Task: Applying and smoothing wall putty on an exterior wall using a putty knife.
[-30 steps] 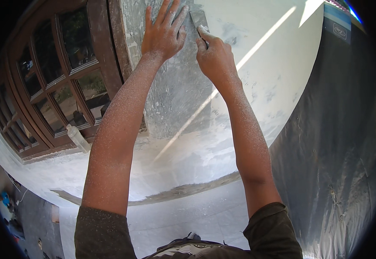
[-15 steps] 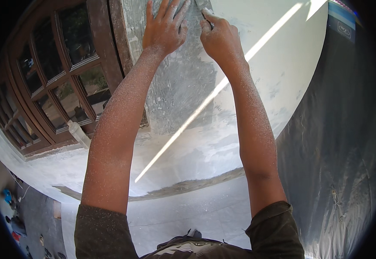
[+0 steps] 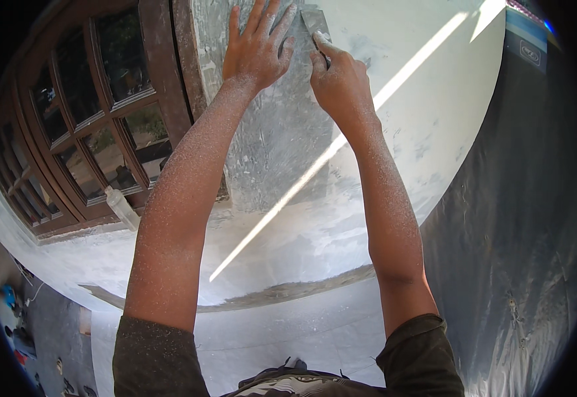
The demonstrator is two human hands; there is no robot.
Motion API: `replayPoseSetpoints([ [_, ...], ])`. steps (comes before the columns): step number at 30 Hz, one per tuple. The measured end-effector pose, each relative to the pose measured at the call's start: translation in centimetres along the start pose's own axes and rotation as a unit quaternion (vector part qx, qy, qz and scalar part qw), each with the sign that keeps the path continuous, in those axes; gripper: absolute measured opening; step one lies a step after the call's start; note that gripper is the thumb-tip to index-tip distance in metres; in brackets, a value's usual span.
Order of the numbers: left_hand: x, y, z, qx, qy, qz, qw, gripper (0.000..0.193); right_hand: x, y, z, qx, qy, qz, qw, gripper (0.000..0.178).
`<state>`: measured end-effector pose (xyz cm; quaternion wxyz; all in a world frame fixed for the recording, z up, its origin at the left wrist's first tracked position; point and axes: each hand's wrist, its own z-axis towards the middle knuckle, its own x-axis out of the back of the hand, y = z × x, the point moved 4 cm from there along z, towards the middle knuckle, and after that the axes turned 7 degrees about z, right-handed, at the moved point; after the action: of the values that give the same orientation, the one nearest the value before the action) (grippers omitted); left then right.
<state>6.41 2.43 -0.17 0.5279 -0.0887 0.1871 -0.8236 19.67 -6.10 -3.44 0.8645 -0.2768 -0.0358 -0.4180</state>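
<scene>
My left hand (image 3: pixel 257 51) lies against the grey wall patch (image 3: pixel 268 142) beside the window frame, its fingers spread and holding nothing. To its right, my right hand (image 3: pixel 341 76) is closed round the handle of a putty knife (image 3: pixel 314 21). The knife's flat metal blade points up and lies on or close to the wall. My thumb and fingers hide most of the handle. White dust speckles both hands and forearms. Around the grey patch the wall (image 3: pixel 427 119) is whitish, with smeared darker spots.
A brown wooden window (image 3: pixel 106 109) with glass panes stands at the left. A clear plastic bottle (image 3: pixel 122 206) rests on its sill. Dark plastic sheeting (image 3: pixel 500 251) hangs along the right. Pale tiles (image 3: pixel 288 337) lie below the wall, and blurred small items sit at the lower left.
The putty knife and my right hand have shifted slightly down, so more of the blade shows. My left hand sits slightly lower in view, still spread on the wall.
</scene>
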Motion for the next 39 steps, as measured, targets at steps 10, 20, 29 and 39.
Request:
replayPoseSetpoints([
  [10, 0.6, -3.0, 2.3, -0.032, -0.145, 0.03, 0.989, 0.07, 0.0, -1.5, 0.4, -0.009, -0.017, 0.01, 1.0, 0.036],
  [20, 1.7, -2.4, 2.8, 0.012, -0.154, 0.014, 0.988, 0.07, 0.5, -2.0, 1.2, -0.006, -0.01, 0.022, 1.0, 0.036],
  [29, 0.3, -3.0, 2.2, -0.055, 0.039, -0.019, 0.998, 0.071, 0.4, -1.1, 1.4, 0.02, -0.01, 0.016, 1.0, 0.037],
  [39, 1.9, -1.8, 3.0, 0.016, -0.187, 0.056, 0.981, 0.074, 1.2, -1.8, 1.5, 0.013, -0.016, 0.013, 1.0, 0.037],
])
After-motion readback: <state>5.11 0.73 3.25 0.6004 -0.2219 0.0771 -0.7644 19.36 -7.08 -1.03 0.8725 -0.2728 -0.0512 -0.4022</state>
